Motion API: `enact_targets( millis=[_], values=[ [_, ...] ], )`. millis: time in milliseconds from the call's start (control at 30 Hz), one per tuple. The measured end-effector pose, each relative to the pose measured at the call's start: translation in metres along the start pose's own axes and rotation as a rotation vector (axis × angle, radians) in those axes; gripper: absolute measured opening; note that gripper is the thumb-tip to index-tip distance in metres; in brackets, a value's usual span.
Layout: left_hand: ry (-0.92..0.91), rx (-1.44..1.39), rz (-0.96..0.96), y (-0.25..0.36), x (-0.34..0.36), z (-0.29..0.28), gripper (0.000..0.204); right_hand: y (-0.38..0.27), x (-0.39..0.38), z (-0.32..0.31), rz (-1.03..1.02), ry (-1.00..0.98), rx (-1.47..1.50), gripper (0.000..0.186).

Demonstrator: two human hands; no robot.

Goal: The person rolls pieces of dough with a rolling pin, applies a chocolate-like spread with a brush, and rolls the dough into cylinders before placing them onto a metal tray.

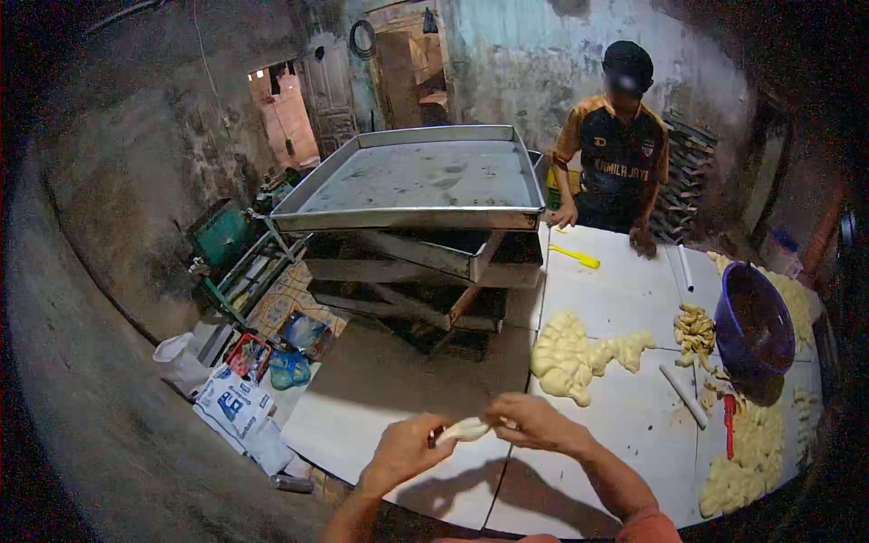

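Between my two hands, above the near edge of the white tabletop (561,471), a short strip of pale dough (467,430) is held stretched. My left hand (409,450) closes round its left end, where a dark bit shows by the fingers. The right end is pinched in my right hand (534,422). A large lumpy mass of pale yellow dough (561,355) lies on the table just beyond my right hand, with a thinner part reaching right.
Stacked metal trays (407,217) stand at the far left of the table. Rightward are a purple basin (756,321), brown-yellow pieces (694,330), a white rolling pin (684,396), a red-handled tool (730,425) and many small dough pieces (747,462). A person (620,149) stands across, near a yellow tool (576,257).
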State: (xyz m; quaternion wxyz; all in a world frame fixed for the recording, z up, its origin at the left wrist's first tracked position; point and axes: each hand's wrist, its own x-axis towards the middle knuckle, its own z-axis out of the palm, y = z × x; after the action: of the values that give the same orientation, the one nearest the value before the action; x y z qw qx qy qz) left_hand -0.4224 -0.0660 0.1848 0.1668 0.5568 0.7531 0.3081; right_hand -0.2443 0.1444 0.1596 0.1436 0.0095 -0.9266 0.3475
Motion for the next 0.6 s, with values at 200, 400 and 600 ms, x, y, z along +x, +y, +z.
enact_targets(
  millis=[200,400,600],
  values=[
    [0.43,0.109,0.354,0.097,0.097,-0.103,0.029,-0.052,0.099,-0.156,-0.212,0.378,-0.268,0.018],
    [0.486,0.278,0.191,0.144,0.224,-0.168,0.046,-0.034,0.216,-0.269,-0.148,0.44,-0.49,0.025],
    [0.308,0.44,0.074,0.1,0.32,-0.143,0.057,0.049,0.272,-0.268,0.259,0.099,-0.729,0.04]
  ],
)
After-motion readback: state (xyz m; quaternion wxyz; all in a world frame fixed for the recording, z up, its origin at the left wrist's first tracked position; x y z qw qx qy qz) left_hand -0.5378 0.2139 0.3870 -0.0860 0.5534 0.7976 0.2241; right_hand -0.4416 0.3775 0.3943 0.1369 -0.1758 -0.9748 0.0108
